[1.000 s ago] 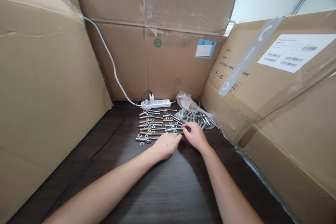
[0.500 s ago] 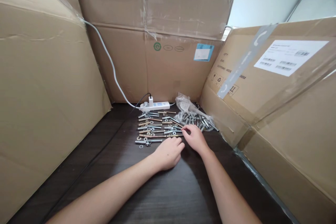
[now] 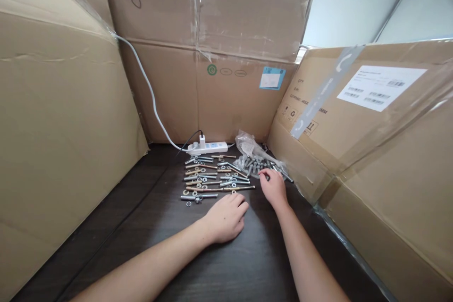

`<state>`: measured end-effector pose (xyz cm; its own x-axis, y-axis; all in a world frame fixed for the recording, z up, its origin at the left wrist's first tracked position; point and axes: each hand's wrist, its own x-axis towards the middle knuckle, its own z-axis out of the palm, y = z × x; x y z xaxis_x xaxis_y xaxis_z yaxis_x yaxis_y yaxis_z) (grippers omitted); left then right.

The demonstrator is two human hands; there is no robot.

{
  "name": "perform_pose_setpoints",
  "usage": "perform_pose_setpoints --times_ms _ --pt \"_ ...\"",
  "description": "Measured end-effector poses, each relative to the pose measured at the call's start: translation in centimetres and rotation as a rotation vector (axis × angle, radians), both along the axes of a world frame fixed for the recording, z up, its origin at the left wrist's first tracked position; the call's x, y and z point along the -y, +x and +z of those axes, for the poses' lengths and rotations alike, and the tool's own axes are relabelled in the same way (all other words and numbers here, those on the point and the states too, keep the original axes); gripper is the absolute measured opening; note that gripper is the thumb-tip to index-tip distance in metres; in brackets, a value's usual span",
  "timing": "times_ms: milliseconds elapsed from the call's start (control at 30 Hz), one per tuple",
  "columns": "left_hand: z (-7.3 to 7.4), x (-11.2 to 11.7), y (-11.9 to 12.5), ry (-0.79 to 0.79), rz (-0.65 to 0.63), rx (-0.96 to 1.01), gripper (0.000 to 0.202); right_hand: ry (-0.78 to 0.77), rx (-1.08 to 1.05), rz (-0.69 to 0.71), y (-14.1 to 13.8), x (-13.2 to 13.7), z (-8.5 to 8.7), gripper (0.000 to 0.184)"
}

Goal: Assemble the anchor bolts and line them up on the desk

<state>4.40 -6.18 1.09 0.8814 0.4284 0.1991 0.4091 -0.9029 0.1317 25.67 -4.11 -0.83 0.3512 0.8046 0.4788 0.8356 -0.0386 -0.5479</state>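
My left hand (image 3: pixel 227 219) rests on the dark table, back up, with its fingers curled under; whatever is inside it, if anything, is hidden. Just beyond it lie rows of expansion bolts (image 3: pixel 203 189), silver and brass-coloured, taken apart into sleeves, rods, nuts and washers. A loose ring washer (image 3: pixel 188 204) is at the near left of the rows. My right hand (image 3: pixel 275 188) is at the near edge of a pile of silver bolts (image 3: pixel 253 165). Its index finger and thumb are bent with a gap between them, and I see nothing held there.
A clear plastic bag (image 3: pixel 247 144) lies around the bolt pile. Behind the rows stands a white power strip (image 3: pixel 215 147) with a plug and cables. Large cardboard boxes wall in the table at the left (image 3: pixel 71 118), back (image 3: pixel 170 94) and right (image 3: pixel 371 151).
My right hand has moved right, away from the end of the rows to the bolt pile, uncovering a long brass-coloured bolt. My left hand stays nearly in place. The view has tilted up slightly.
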Motion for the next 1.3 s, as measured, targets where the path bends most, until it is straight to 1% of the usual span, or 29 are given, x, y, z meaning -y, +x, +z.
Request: perform_pose_setpoints --times_ms 67,133,200,267,367,467,533,567,633,700,833,1000,1100,1200,1233,1300 --pt "0.5 0.0 -0.3 -0.006 -0.022 -0.003 0.014 -0.01 -0.004 -0.057 0.9 0.0 -0.3 0.023" --pt "1.0 0.0 -1.0 -0.017 -0.032 -0.002 0.013 -0.013 -0.008 -0.085 1.6 0.1 -0.5 0.023" --pt "1.4 -0.1 -2.3 -0.041 -0.025 0.002 0.012 -0.011 -0.011 -0.105 2.1 0.2 -0.6 0.023" --pt "1.7 -0.3 -4.0 -0.081 -0.004 0.006 0.013 -0.012 -0.01 -0.115 2.3 0.2 -0.8 0.022" --pt "1.6 -0.6 -6.8 -0.146 0.045 0.026 0.015 -0.019 0.0 -0.101 1.6 0.1 -0.9 0.019" --pt "1.4 -0.7 -8.5 -0.207 0.104 0.043 0.017 -0.005 0.094 -0.082 0.0 -0.4 -0.8 0.018" --pt "1.4 -0.6 -8.7 -0.244 0.116 0.062 0.017 -0.008 0.202 -0.074 -1.4 -0.9 -0.5 0.018" --pt "1.4 -0.5 -8.6 -0.26 0.115 0.071 0.017 -0.039 0.241 -0.074 -2.2 -1.3 -0.3 0.018" --pt "1.5 -0.3 -8.3 -0.284 0.109 0.08 0.016 -0.142 0.274 -0.117 -3.3 -2.0 0.1 0.02" --pt "1.5 -0.3 -8.2 -0.299 0.103 0.076 0.015 -0.268 0.256 -0.178 -4.0 -2.7 0.5 0.026" --pt "1.5 -0.5 -8.6 -0.33 0.13 0.078 0.015 -0.394 0.222 -0.199 -3.8 -3.8 1.0 0.035" --pt "1.6 -0.7 -8.8 -0.357 0.151 0.085 0.015 -0.504 0.157 -0.232 -3.2 -4.2 1.0 0.034" --pt "1.6 -0.6 -8.8 -0.351 0.148 0.081 0.015 -0.49 0.126 -0.258 -2.8 -3.7 1.6 0.034" --pt "1.7 -0.6 -8.9 -0.361 0.148 0.101 0.016 -0.389 0.057 -0.265 -2.5 -2.6 2.8 0.034" --pt "1.7 -0.7 -8.9 -0.367 0.152 0.118 0.016 -0.334 0.013 -0.231 -2.5 -2.2 3.2 0.034" --pt "1.8 -0.8 -9.0 -0.378 0.192 0.184 0.017 -0.201 -0.116 -0.076 -3.1 -1.2 3.9 0.036"
